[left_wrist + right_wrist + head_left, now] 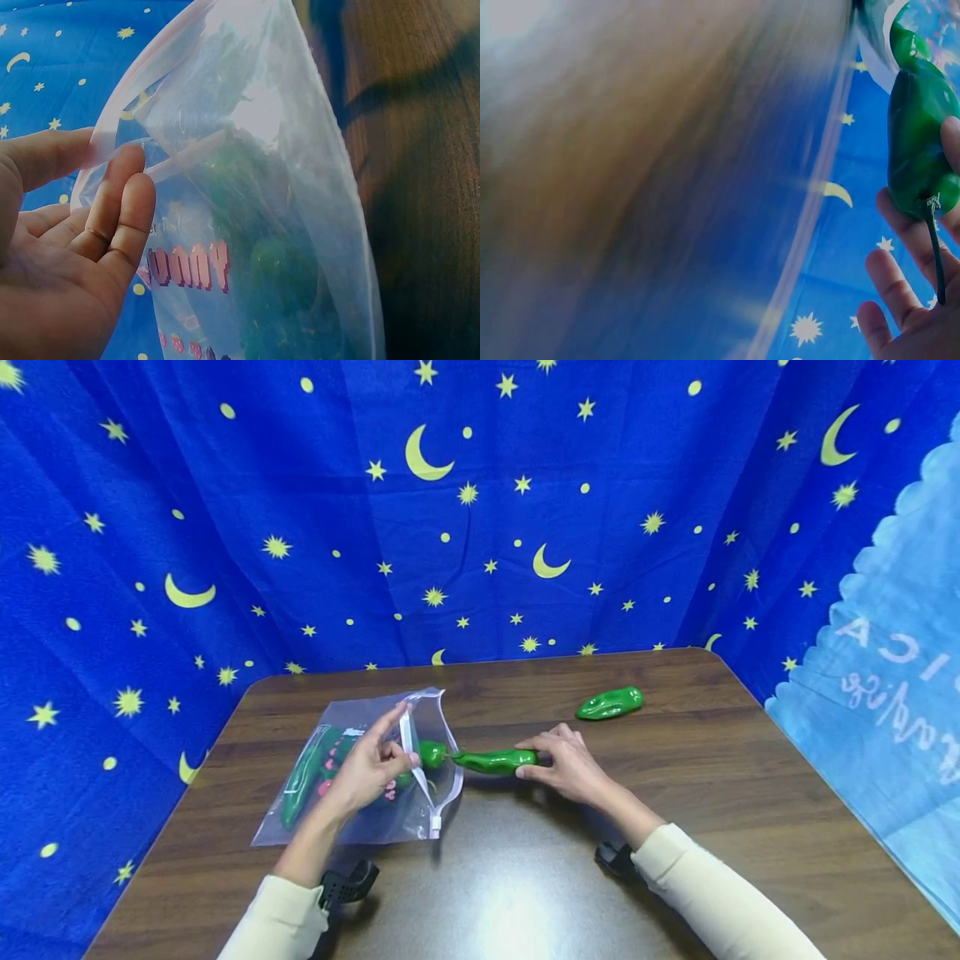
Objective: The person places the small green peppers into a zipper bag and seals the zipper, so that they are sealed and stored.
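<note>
A clear zip bag with pink print lies on the table's left side, its mouth facing right and green vegetables inside. My left hand pinches the bag's rim; in the left wrist view, thumb and fingers of that hand are at the clear plastic. My right hand grips one end of a long green pepper, whose other end is at the bag's mouth, by a green vegetable there. The right wrist view shows this pepper between thumb and fingers, a thin stem over the palm.
Another green pepper lies on the wooden table, behind and right of my right hand. Blue cloth with yellow moons and stars hangs behind the table and at the sides. A lighter blue cloth hangs at the right.
</note>
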A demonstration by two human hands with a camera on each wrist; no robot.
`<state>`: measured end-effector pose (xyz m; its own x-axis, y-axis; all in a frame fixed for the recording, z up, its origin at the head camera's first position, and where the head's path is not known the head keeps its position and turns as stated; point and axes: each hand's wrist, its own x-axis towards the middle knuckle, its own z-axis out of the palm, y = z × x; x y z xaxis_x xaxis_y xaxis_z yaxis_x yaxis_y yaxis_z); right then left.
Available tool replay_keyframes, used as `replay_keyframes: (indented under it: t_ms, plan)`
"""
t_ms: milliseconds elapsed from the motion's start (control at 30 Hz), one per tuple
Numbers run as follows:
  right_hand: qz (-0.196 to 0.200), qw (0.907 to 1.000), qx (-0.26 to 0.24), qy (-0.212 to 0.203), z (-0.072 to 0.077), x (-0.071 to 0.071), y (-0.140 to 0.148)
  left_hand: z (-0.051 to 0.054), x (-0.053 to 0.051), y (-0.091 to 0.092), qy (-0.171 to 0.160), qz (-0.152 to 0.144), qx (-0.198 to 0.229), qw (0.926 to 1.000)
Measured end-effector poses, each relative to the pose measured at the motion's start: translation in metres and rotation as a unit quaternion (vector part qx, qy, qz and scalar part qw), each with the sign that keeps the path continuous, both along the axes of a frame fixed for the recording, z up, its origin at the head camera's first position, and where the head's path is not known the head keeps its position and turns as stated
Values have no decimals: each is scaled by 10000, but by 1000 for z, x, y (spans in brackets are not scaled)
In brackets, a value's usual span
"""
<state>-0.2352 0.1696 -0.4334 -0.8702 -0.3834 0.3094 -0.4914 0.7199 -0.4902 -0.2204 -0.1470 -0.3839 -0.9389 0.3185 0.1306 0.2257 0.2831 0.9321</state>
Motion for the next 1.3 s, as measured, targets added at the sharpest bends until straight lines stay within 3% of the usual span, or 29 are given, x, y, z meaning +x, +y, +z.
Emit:
replay_keyframes:
  t_ms: [733,900,1300]
  plan:
    - [18,9987,-54,497,6,-3,-41,0,-2,0,3,-82,1,10000]
    - [44,9980,-70,632,7,-4,-51,0,-1,1,151,-98,29,9998]
    - [8,9989,-228,404,7,-10,-67,1,1,2,205,-27,-19,9998]
